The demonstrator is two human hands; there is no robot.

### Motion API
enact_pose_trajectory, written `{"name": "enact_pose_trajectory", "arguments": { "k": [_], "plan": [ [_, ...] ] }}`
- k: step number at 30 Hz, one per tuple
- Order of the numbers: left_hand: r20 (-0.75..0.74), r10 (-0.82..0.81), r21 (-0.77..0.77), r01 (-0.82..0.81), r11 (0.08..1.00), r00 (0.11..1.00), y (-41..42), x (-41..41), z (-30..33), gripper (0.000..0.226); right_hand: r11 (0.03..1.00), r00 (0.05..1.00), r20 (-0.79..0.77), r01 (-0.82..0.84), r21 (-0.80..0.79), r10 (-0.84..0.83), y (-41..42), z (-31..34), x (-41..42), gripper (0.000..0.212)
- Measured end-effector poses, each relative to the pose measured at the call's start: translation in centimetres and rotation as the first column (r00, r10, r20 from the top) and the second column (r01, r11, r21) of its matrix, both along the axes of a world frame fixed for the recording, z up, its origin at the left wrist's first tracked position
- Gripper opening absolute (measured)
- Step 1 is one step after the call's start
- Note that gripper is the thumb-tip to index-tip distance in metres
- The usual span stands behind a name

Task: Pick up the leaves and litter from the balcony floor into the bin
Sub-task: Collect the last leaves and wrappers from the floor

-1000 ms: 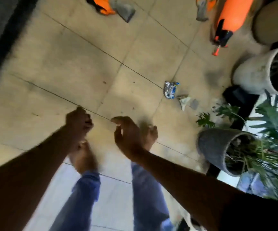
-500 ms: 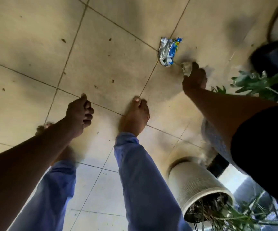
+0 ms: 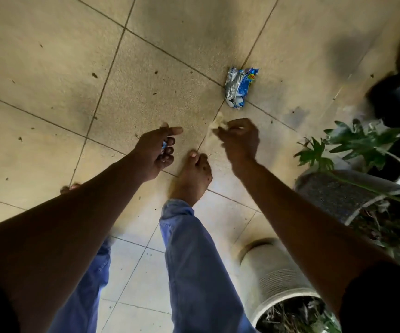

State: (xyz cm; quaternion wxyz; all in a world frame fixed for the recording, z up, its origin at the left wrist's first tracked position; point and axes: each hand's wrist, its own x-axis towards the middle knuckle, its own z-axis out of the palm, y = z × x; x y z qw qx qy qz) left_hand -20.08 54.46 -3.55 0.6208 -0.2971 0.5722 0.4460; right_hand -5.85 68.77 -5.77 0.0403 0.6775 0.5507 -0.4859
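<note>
The right hand [image 3: 238, 140] pinches a pale, blurred scrap of litter [image 3: 217, 124] between its fingers [image 3: 220, 133], lifted just off the balcony floor [image 3: 146, 92]. The left hand [image 3: 157, 147] has its forefinger out straight and the rest curled round a small blue scrap [image 3: 164, 145]. A crumpled blue and silver foil wrapper [image 3: 239, 86] lies on the tiles just beyond, near the right hand. It looks light, thin and crackly; I would pinch a raised fold near its middle. No bin is in sight.
</note>
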Motion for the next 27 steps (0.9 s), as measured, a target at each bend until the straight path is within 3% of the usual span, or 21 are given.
{"name": "enact_pose_trajectory", "arguments": {
  "k": [3, 7, 9, 11, 14, 17, 19, 22, 27],
  "plan": [
    [0.008, 0.03, -0.002, -0.03, 1.0, 1.0, 1.5, -0.1, 0.1, 0.037, 0.999, 0.992, -0.122, -0.026, -0.032, 0.022, -4.1, 2.3, -2.5, 0.025],
    [0.084, 0.098, 0.022, -0.1, 0.995, 0.992, 2.5, 0.8, 1.3, 0.044, 0.975, 0.968, -0.14, -0.197, 0.103, 0.211, -8.7, 5.2, -5.0, 0.007],
    [0.064, 0.176, -0.045, -0.174, 0.984, 0.982, 2.0, 0.9, 1.3, 0.044, 0.939, 0.927, -0.149, -0.333, 0.091, 0.343, -9.6, 5.9, -5.6, 0.012],
    [-0.045, 0.12, -0.198, -0.126, 0.972, 0.992, 1.0, 0.4, 1.1, 0.036, 0.901, 0.869, -0.24, -0.428, 0.071, 0.432, -9.4, 6.3, -5.5, 0.018],
    [-0.106, 0.083, -0.32, -0.113, 0.941, 0.991, -0.6, -0.6, 0.4, 0.038, 0.912, 0.908, -0.209, -0.302, 0.278, 0.364, -6.5, 4.9, -4.5, 0.029],
    [-0.071, 0.072, -0.304, -0.091, 0.948, 0.995, -1.6, -1.7, 0.3, 0.044, 0.869, 0.991, 0.052, -0.133, 0.477, 0.123, -0.1, 1.9, -3.8, 0.033],
    [-0.021, 0.048, -0.256, -0.051, 0.965, 0.999, -2.5, -2.4, 0.2, 0.046, 0.907, 0.987, 0.159, -0.071, 0.416, 0.005, 3.8, -0.4, -3.6, 0.034],
    [-0.007, -0.046, -0.199, 0.044, 0.979, 0.999, -3.5, -2.9, -0.3, 0.048, 0.988, 0.984, 0.177, -0.024, 0.154, -0.003, 7.3, -4.0, -3.5, 0.056],
    [-0.056, -0.123, -0.247, 0.106, 0.963, 0.991, -3.7, -2.1, 0.5, 0.037, 0.934, 0.916, 0.234, -0.351, 0.067, 0.327, 8.8, -5.5, -5.3, 0.049]
  ]
}}
